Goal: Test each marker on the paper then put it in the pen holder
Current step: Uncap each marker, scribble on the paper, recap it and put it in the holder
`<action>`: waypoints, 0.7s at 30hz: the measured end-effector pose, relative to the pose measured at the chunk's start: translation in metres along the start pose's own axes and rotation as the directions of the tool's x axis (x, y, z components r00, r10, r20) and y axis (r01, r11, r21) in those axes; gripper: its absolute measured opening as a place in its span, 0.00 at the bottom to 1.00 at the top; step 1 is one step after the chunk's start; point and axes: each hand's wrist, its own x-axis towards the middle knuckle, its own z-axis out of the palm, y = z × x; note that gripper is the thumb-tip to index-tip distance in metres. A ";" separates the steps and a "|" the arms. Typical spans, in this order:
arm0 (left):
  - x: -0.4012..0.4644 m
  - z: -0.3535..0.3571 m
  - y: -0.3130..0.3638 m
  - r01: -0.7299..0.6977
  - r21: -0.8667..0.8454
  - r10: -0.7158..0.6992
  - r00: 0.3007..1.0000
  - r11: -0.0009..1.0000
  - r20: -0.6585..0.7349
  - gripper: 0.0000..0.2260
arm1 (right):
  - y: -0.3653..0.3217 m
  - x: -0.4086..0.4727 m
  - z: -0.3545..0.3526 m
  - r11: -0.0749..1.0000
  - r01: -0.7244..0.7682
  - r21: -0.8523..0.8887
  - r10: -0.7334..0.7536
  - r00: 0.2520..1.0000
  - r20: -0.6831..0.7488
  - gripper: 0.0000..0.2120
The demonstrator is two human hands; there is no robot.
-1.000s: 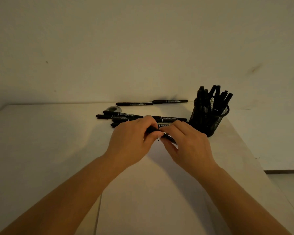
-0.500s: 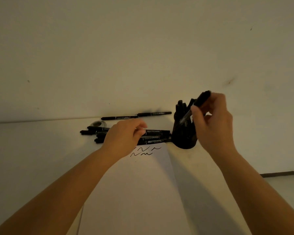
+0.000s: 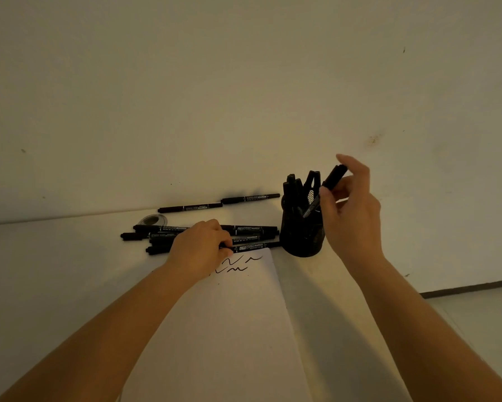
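My right hand point(image 3: 349, 208) pinches a black marker point(image 3: 332, 178) that slants down into the black mesh pen holder point(image 3: 302, 242), its lower end inside the rim among several other markers. My left hand point(image 3: 200, 248) lies on a pile of black markers point(image 3: 249, 231) at the top edge of the white paper point(image 3: 238, 329), and its fingertips curl round the nearest marker point(image 3: 252, 246). Black squiggles point(image 3: 238, 264) mark the top of the paper.
Two more black markers point(image 3: 217, 203) lie end to end against the wall behind the pile. A clear tape roll point(image 3: 152, 220) sits at the pile's left. The white table's right edge point(image 3: 412, 288) drops to the floor.
The right hand has lowered its marker further into the pen holder. The left hand has come down onto the pile and taken hold of the nearest marker.
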 end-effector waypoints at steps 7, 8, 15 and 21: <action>0.003 0.007 0.001 -0.031 0.044 0.031 0.999 0.999 0.012 0.10 | 0.008 -0.010 0.012 0.986 0.007 -0.168 0.000 0.999 0.046 0.21; 0.003 0.008 0.001 -0.047 0.068 0.045 0.999 0.997 0.025 0.11 | 0.009 -0.011 0.013 0.981 0.009 -0.194 0.002 0.998 0.056 0.19; 0.006 0.008 0.000 -0.132 0.186 0.122 0.990 0.974 0.067 0.11 | 0.009 -0.013 0.014 0.970 -0.030 -0.242 0.049 0.996 0.073 0.17; -0.002 0.007 -0.001 -0.076 0.133 0.084 0.995 0.988 -0.058 0.11 | -0.006 -0.027 0.007 0.953 0.111 -0.282 -0.163 0.972 -0.168 0.17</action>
